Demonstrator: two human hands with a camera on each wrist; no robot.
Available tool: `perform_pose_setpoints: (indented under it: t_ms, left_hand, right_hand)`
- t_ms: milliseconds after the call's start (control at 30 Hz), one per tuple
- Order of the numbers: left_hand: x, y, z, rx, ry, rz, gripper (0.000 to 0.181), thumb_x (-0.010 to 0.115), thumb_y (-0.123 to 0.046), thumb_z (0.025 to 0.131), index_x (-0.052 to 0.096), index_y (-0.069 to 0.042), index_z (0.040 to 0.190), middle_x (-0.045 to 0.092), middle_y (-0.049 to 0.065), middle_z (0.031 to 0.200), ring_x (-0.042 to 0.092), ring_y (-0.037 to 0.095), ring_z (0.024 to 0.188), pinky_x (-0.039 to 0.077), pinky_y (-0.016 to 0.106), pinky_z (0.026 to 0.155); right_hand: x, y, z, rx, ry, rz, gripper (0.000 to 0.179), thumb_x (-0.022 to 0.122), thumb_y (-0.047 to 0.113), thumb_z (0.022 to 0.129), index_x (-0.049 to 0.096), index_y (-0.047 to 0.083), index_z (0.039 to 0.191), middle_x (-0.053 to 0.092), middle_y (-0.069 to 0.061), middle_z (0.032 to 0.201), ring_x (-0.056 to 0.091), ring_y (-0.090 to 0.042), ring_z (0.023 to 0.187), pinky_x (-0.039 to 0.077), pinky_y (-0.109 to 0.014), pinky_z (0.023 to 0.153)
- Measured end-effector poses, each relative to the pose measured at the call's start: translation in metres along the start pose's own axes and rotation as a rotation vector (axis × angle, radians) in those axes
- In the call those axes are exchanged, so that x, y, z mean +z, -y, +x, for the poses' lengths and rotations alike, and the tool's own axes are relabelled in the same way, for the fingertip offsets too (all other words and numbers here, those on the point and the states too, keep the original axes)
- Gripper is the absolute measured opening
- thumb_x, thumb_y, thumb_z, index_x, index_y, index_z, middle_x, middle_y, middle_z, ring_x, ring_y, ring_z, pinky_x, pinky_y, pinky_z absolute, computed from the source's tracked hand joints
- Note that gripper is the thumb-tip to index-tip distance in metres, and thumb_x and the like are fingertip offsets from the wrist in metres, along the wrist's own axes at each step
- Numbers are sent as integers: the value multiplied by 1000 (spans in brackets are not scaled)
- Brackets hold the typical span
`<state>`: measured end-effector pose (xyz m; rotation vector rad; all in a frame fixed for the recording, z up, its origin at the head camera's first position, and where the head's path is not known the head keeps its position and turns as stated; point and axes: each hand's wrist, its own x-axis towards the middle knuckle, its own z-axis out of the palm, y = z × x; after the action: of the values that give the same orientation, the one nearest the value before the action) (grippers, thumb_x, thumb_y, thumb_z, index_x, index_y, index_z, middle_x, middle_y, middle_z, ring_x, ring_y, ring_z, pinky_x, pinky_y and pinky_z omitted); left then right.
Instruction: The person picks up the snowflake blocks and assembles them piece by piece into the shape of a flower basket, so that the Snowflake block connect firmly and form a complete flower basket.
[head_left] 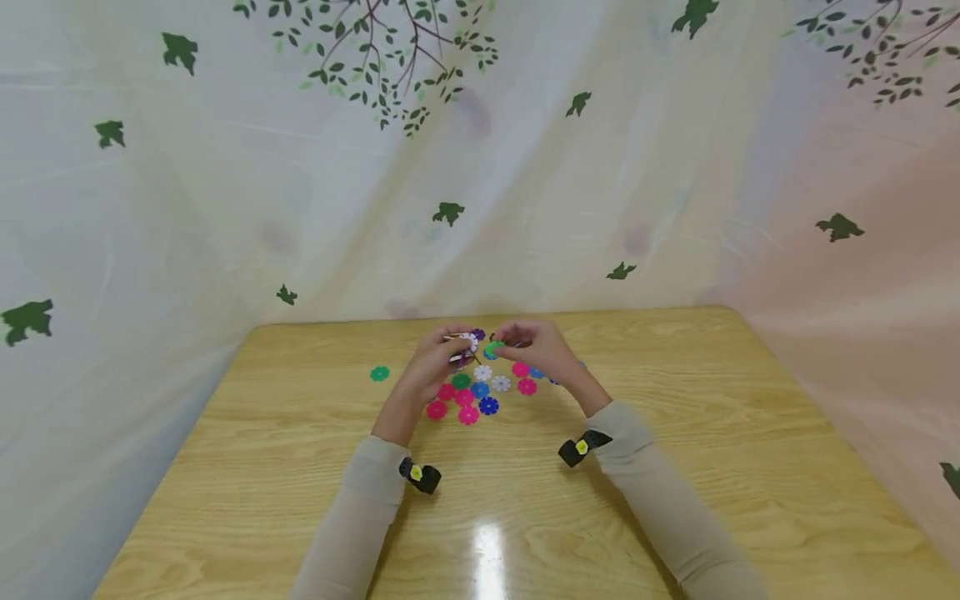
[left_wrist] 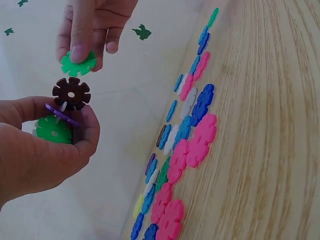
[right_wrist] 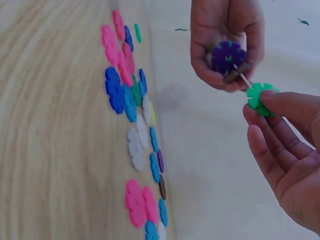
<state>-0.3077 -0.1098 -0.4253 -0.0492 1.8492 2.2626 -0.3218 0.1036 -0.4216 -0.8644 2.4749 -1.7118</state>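
Observation:
My left hand (head_left: 427,367) grips a small cluster of slotted plastic flower discs above the table. In the left wrist view the cluster shows a green disc (left_wrist: 48,130) by the palm, a purple disc (left_wrist: 64,116) seen almost edge-on, and a brown disc (left_wrist: 61,95) standing out at the top. A white edge shows among them. Facing it, my right hand (head_left: 546,348) pinches a separate bright green disc (right_wrist: 255,96) between thumb and fingers. This disc is held close to the brown one; in the right wrist view a pale edge overlaps the narrow space between them.
Loose discs lie scattered on the wooden table (head_left: 495,475) below the hands: pink discs (head_left: 468,415), a dark blue disc (head_left: 488,406), white discs (head_left: 501,383) and others. A single green disc (head_left: 380,373) lies apart at the left. A printed curtain (head_left: 525,208) hangs behind the table.

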Motion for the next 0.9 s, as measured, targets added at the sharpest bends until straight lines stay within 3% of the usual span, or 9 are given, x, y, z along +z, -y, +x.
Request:
perform_pose_setpoints:
  t_ms: [100,333,633,833,900]
  left_hand:
    - [2,0,-2,9,10,-10,32,53,1,101,51,10,131,55,6,106,60,13,90,58,27,90]
    - [5,-1,-4,23,36,-30,36,50,1,103,44,14,136,56,4,104,59,14,92,57,21,81]
    - [8,-1,-4,17,26,-51,39,49,1,103,41,15,138,57,6,107,61,11,88,58,19,79]
    - [9,1,-3,7,16,-69,37,48,0,104,43,14,137,54,12,117,60,13,96,58,20,82]
    - [10,2,-3,9,17,-71,34,47,0,104,44,13,136,54,12,117,59,14,98,58,20,83]
  right_hand:
    - [8,0,1,-21,-54,25,14,77,6,90,73,0,102,74,-17,95,68,-7,81,59,-23,72]
    - [20,-2,-1,-52,-156,3,13,78,7,89,74,0,99,76,-17,95,71,-11,83,58,-23,72]
    - [23,5,-3,-58,-197,-37,13,77,-1,88,74,-8,99,75,-25,98,72,-37,90,57,-23,72]
    - [23,34,-11,-91,-214,-51,9,75,-8,86,73,-13,95,74,-28,95,71,-39,85,57,-26,70]
    - [23,32,-11,-103,-224,-52,9,76,-7,86,73,-11,94,74,-27,94,71,-39,83,57,-26,69]
